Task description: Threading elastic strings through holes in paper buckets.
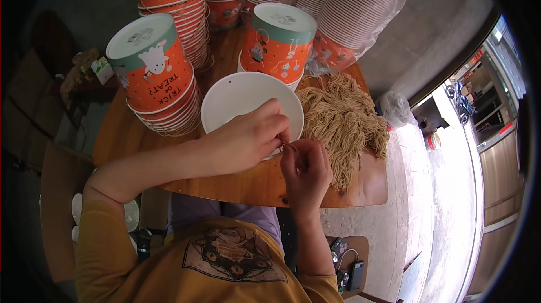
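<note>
Wooden table (236, 182): both hands, left hand (248, 136) and right hand (307, 167), pinching short cord (289, 146) lying left-right.

A round wooden table (248, 182) carries stacks of orange paper cups (169, 77) beyond the left hand (248, 136), and a heap of tan string (344, 125) beside the right hand (307, 170).

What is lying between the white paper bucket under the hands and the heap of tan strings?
Nothing: in the head view the white paper bucket and the heap of tan strings touch, no gap showing.
</note>
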`<action>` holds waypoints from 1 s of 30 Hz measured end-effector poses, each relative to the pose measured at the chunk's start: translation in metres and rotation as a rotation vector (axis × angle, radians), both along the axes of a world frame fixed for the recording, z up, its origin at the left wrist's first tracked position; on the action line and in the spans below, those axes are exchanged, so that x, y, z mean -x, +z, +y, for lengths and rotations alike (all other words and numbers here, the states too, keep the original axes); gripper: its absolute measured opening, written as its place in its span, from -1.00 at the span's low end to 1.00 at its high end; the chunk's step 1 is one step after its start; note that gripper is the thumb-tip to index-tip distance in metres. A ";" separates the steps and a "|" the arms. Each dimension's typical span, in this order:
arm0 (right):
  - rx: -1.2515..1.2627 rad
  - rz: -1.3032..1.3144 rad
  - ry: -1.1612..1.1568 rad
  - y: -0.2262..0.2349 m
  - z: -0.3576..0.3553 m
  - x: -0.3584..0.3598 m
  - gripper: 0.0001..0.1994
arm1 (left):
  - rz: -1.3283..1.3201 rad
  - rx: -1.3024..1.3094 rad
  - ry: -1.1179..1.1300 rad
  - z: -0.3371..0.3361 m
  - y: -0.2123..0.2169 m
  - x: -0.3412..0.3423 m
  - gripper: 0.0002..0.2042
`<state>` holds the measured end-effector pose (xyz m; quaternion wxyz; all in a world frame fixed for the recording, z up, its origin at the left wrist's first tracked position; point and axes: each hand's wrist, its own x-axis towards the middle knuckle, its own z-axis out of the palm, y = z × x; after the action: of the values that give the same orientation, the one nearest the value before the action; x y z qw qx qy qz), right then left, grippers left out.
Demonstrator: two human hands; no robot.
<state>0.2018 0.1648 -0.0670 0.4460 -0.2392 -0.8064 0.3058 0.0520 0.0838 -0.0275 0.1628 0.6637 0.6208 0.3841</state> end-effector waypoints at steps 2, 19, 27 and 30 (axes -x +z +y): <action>-0.103 0.019 -0.009 -0.003 0.000 0.001 -0.86 | 0.090 -0.115 0.036 -0.001 0.001 -0.003 -0.91; -0.208 0.015 -0.026 -0.003 -0.001 0.002 -0.84 | -0.114 -0.051 0.127 0.000 0.001 -0.004 -0.91; -0.213 0.027 -0.014 -0.004 0.000 0.003 -0.84 | -0.158 -0.006 0.147 0.000 0.001 -0.005 -0.92; -0.224 0.028 -0.014 -0.004 0.000 0.003 -0.83 | -0.169 -0.039 0.122 0.001 -0.001 -0.005 -0.91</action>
<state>0.1986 0.1651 -0.0714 0.4834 -0.1892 -0.8276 0.2138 0.0566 0.0847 -0.0281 0.1782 0.5930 0.6364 0.4599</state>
